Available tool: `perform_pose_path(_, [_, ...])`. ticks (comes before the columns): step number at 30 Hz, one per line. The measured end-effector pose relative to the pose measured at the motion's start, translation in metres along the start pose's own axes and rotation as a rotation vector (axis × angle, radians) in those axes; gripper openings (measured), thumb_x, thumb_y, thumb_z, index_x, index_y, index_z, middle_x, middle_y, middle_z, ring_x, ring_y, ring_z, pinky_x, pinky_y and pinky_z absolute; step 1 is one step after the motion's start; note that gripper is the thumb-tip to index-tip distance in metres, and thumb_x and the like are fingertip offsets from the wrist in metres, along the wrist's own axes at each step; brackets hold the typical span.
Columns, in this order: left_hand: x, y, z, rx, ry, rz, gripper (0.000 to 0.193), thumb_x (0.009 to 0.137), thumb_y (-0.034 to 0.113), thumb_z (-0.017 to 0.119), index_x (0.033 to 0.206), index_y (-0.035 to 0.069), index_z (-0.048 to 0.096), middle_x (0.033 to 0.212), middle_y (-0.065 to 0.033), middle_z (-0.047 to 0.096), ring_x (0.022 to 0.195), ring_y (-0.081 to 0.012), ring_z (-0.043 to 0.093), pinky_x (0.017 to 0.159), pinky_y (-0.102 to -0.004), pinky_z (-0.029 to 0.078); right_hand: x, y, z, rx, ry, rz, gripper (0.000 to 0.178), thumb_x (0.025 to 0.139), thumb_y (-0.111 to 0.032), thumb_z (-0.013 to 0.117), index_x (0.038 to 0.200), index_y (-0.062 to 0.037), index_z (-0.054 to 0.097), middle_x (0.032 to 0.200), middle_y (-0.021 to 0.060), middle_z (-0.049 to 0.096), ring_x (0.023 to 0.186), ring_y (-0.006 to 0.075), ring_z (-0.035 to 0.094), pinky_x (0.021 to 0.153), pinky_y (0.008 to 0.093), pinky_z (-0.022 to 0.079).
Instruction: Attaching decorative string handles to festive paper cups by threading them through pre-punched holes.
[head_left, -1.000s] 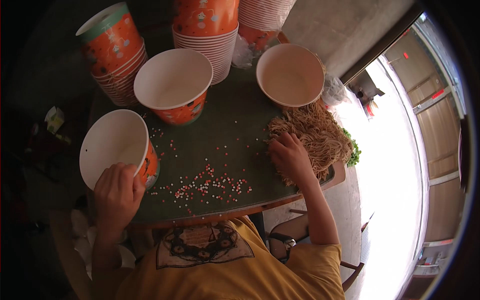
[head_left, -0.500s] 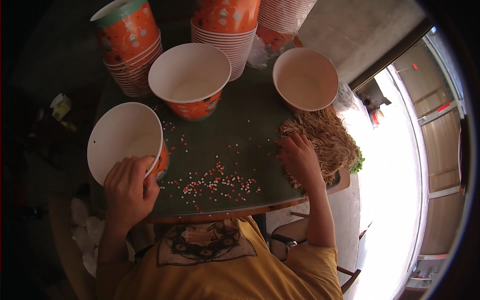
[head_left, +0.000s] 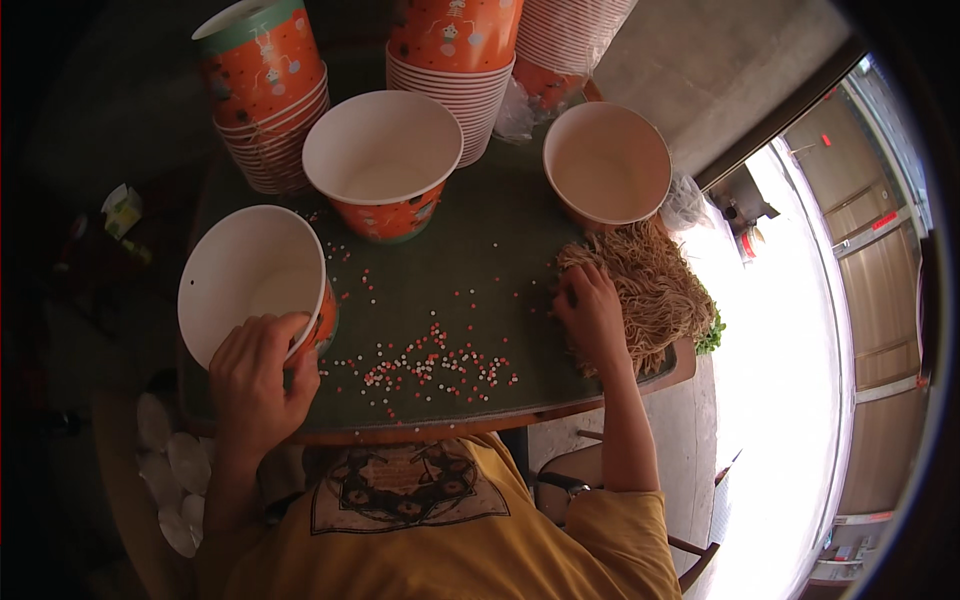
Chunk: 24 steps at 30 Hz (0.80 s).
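Observation:
My left hand (head_left: 262,375) grips the near rim of a paper tub (head_left: 235,250), thumb outside and fingers bent over the edge. The tub is white within and orange outside, with a small dark speck on its inner wall. My right hand (head_left: 590,315) is at the left edge of a heap of tan, noodle-like strands (head_left: 665,290). Its fingers are bent together towards the tabletop; whether anything is between them is hidden. Small red and white beads (head_left: 430,368) lie scattered between my hands.
Two more open tubs stand farther back, a middle one (head_left: 385,150) and a right one (head_left: 608,165). Tall stacks of nested tubs (head_left: 450,100) line the far side of the dark green table (head_left: 480,215). A chair (head_left: 575,470) is below the right edge.
My right hand has shifted slightly left, and its fingers have drawn together. My left hand keeps its grip on the tub. The whole view has moved a little.

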<state>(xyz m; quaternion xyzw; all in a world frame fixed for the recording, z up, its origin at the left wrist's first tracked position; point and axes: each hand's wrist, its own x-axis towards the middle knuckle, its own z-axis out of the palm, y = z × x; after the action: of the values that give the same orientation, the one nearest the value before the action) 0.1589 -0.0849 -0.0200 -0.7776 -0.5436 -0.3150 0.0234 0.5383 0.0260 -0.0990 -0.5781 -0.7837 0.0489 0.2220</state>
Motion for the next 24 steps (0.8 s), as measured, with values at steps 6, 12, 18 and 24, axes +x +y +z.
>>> perform_pose_path(6, [-0.004,-0.001,-0.002,-0.013,0.017,-0.025,0.030,0.076,0.006,0.066,0.104,0.005,0.057,0.080,-0.0112,0.057,0.071,-0.0305,0.057,0.064,-0.0411,0.045,0.004,-0.006,0.007,-0.018,0.033,-0.070,0.012,0.078,-0.012,0.064,0.088,-0.0066,0.061,0.090,0.0116,0.058,0.090,0.0335,0.055,0.081,0.0430,0.045])
perform_pose_path(12, [-0.004,-0.005,-0.001,-0.259,0.089,-0.106,0.024,0.082,0.005,0.061,0.105,0.004,0.058,0.078,-0.0086,0.055,0.069,-0.0256,0.056,0.064,-0.0370,0.045,0.018,-0.060,0.008,-0.001,0.129,-0.278,0.013,0.077,-0.009,0.066,0.089,-0.0081,0.063,0.088,0.0085,0.056,0.087,0.0306,0.055,0.080,0.0412,0.046])
perform_pose_path(18, [-0.020,-0.015,-0.014,-0.373,0.281,-0.081,0.023,0.084,0.003,0.053,0.107,0.000,0.057,0.098,-0.0130,0.055,0.085,-0.0223,0.054,0.074,-0.0345,0.046,0.009,-0.215,0.007,1.236,-0.527,-0.212,0.004,0.091,-0.004,0.063,0.096,-0.0045,0.062,0.087,0.0013,0.061,0.078,0.0102,0.059,0.066,0.0246,0.048])
perform_pose_path(24, [-0.047,-0.011,-0.026,-0.606,0.282,0.050,0.039,0.092,0.037,0.059,0.106,0.001,0.058,0.100,-0.0127,0.053,0.085,-0.0219,0.054,0.073,-0.0370,0.048,-0.008,-0.267,0.004,1.911,-1.100,-0.006,0.022,0.094,-0.005,0.062,0.102,-0.0077,0.041,0.085,0.0024,0.060,0.069,0.0063,0.058,0.060,0.0196,0.049])
